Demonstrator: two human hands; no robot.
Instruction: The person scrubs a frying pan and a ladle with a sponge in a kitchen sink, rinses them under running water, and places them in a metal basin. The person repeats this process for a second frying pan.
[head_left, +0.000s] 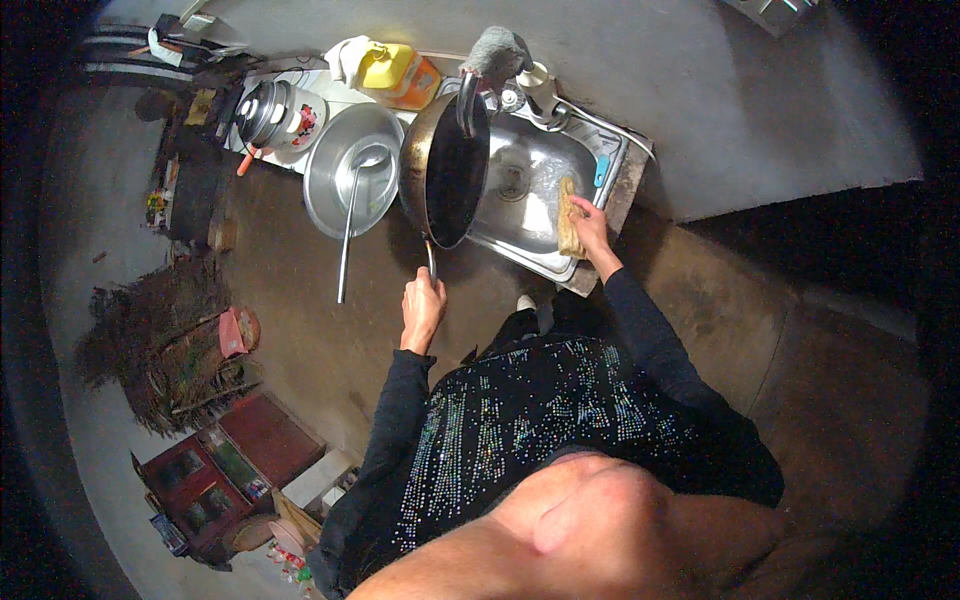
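Observation:
My left hand (424, 309) is closed around the handle of a large dark wok (456, 176), which is tilted on its side at the left edge of a steel sink (536, 169). In my right hand (592, 229) is a yellowish loofah scrubber (568, 214), held at the sink's right side. A metal basin (319, 176) stands left of the wok, with a long-handled metal ladle (351, 217) lying across it, its handle sticking out over the front rim.
A yellow and orange jug (394, 71), a floral electric cooker (300, 116) and a grey cloth (496, 54) over the faucet stand along the back. A light blue object (601, 171) lies on the sink's right rim. A red cabinet (270, 439) is at lower left.

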